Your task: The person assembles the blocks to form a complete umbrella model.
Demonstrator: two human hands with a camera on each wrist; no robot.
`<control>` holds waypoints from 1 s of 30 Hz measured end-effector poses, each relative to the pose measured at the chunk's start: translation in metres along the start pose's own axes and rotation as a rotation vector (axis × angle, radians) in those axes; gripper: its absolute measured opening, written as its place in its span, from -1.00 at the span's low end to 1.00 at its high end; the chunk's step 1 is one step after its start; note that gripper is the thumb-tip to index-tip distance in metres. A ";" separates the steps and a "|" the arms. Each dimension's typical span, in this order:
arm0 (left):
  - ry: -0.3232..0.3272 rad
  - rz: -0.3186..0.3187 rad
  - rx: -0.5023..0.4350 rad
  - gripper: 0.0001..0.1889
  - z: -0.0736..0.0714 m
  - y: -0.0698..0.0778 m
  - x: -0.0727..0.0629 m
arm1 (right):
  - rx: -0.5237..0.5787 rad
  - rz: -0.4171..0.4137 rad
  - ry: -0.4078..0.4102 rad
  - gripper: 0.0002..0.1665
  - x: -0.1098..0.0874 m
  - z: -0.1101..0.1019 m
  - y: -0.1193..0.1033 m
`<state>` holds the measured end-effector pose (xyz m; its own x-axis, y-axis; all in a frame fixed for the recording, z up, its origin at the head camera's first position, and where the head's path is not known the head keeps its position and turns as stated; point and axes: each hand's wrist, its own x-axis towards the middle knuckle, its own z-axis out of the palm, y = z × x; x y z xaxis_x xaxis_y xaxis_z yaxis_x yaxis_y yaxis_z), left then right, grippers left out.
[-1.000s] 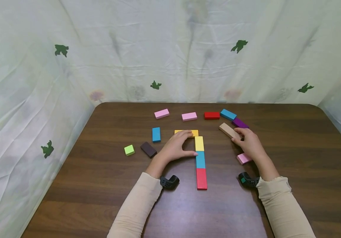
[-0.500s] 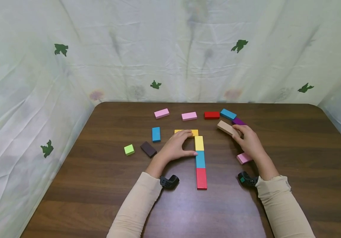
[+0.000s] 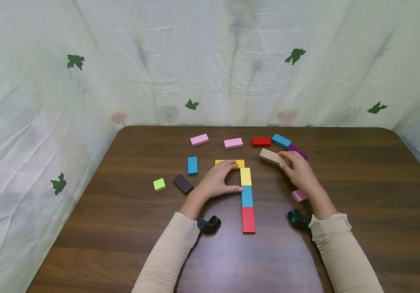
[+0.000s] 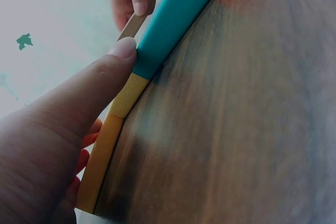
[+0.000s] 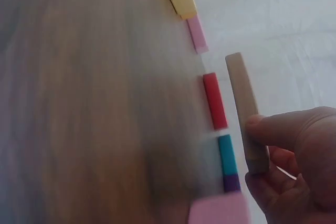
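Note:
My right hand [image 3: 302, 171] pinches a plain wooden block [image 3: 270, 156] near one end between thumb and fingers. In the right wrist view the block stands out past the thumb, raised above the tabletop. Across the table, my left hand [image 3: 213, 179] spreads its thumb and fingers apart. Its thumb tip touches the side of a blue block [image 3: 246, 196], and its fingers lie along an orange block [image 4: 100, 163], partly hidden by them. A yellow block [image 3: 245, 176] joins the orange and blue ones, and a red block [image 3: 248, 220] ends the row at the near side.
Pink blocks [image 3: 233, 143], a red block [image 3: 261, 142], a blue block [image 3: 281, 141] and a purple block [image 3: 297, 151] lie along the back. A blue block [image 3: 192, 166], a dark block [image 3: 183, 184] and a green cube [image 3: 159, 184] are left. Another pink block [image 3: 299, 195] lies by the right wrist.
My right hand has moved left and slightly away from me with the wooden block, which has turned closer to level across the view. The left hand has stayed in place.

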<state>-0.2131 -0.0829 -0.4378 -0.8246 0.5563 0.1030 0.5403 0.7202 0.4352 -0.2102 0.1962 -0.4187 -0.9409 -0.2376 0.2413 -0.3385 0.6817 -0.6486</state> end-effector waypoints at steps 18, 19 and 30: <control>-0.005 -0.008 -0.007 -0.13 0.000 0.001 -0.001 | -0.003 -0.003 -0.088 -0.59 0.012 0.024 -0.002; -0.004 -0.009 -0.009 -0.13 0.000 0.001 -0.001 | -0.006 -0.006 -0.094 -0.60 0.013 0.025 -0.002; -0.009 -0.019 -0.024 -0.13 0.000 0.001 -0.001 | 0.011 -0.008 -0.123 -0.59 0.016 0.031 -0.003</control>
<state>-0.2119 -0.0829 -0.4370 -0.8332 0.5461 0.0869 0.5201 0.7205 0.4587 -0.2248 0.1690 -0.4354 -0.9320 -0.3269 0.1567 -0.3458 0.6719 -0.6549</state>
